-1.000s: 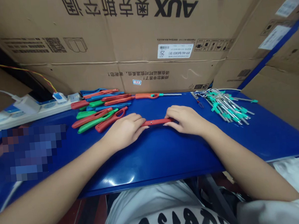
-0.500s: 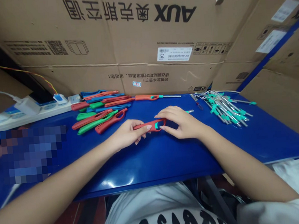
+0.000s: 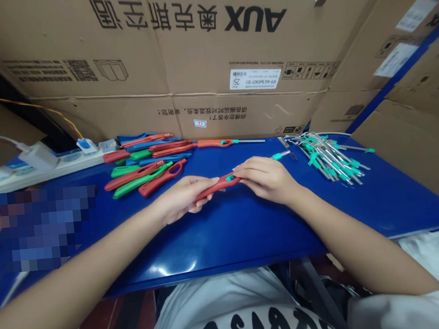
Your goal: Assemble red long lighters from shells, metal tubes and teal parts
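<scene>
Since half a second ago, red handle [image 3: 214, 188] has turned between the two hands, and its right end is now tilted upward. Left hand [image 3: 186, 195] pinches the lower end, with the thumb above and fingers curled below. Right hand [image 3: 269, 179] has its fingertips closed on the upper end, just beside a green piece [image 3: 229, 178] in the handle, so the middle of the handle lies between both grips. Behind the right hand one metal tube [image 3: 281, 155] with green part shows; I cannot tell if this hand holds it. To the left lies a pile of coloured handles [image 3: 144, 180], with an orange lighter [image 3: 215, 143] beside it. More metal tubes [image 3: 332, 157] lie to the right, on the blue table [image 3: 218, 236], before a cardboard sheet [image 3: 195, 59].
</scene>
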Motion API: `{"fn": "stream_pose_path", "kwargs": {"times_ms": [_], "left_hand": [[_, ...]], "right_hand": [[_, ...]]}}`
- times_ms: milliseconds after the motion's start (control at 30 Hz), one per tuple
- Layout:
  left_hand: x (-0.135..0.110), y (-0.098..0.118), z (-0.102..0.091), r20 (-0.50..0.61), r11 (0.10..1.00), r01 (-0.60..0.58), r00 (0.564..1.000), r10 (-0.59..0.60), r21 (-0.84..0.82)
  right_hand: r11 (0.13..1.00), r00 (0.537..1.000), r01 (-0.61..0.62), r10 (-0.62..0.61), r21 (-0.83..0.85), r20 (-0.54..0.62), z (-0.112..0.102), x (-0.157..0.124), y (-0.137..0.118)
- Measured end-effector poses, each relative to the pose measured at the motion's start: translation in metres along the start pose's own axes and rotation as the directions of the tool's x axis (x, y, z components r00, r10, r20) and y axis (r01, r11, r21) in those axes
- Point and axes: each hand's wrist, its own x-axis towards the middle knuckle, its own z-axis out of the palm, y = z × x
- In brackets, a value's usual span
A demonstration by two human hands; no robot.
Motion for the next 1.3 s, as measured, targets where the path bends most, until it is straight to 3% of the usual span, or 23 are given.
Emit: {"fn": "stream_pose_path", "kwargs": {"times_ms": [67,133,167,233,300,400,633,867,1100,1300], "left_hand": [[-0.004,-0.005,0.003,-0.057,0.924,-0.215,0.968,0.245,0.317],[-0.007,-0.009,0.005,-0.010,0.659,-0.362,0.872,0.489,0.659],[-0.008,-0.012,0.005,0.040,0.494,-0.369,0.830,0.556,0.787],[-0.009,-0.015,0.005,0.112,0.247,-0.303,0.809,0.576,0.921],[-0.008,-0.017,0.004,0.141,0.135,-0.251,0.828,0.542,0.959],[-0.008,-0.016,0.003,0.152,0.091,-0.231,0.842,0.518,0.969],[-0.010,-0.014,0.002,0.201,0.032,-0.257,0.822,0.533,0.966],[-0.009,-0.014,0.001,0.153,0.006,-0.194,0.792,0.591,0.981],[-0.003,-0.015,-0.010,0.115,-0.027,-0.123,0.800,0.588,0.992],[-0.002,-0.012,-0.016,0.137,-0.053,-0.132,0.788,0.600,0.990]], "right_hand": [[1.000,1.000,-0.006,0.006,0.002,0.006,0.000,0.001,-0.002],[1.000,1.000,-0.005,0.005,0.000,0.026,0.001,0.002,-0.004],[1.000,0.999,-0.006,0.007,-0.002,0.043,0.003,0.002,-0.004],[1.000,0.996,-0.013,0.013,-0.003,0.091,0.005,0.003,-0.003],[1.000,0.991,-0.030,0.031,-0.008,0.130,0.008,0.002,0.001],[0.997,0.984,-0.059,0.066,-0.047,0.163,0.009,0.000,0.008],[0.986,0.964,-0.051,0.090,-0.159,0.250,0.004,-0.002,0.012],[0.974,0.972,-0.138,0.168,-0.180,0.166,0.004,0.000,0.014],[0.901,0.936,-0.305,0.344,-0.308,0.080,-0.017,-0.014,0.048],[0.941,0.928,-0.235,0.292,-0.245,0.231,-0.026,-0.019,0.059]]}}
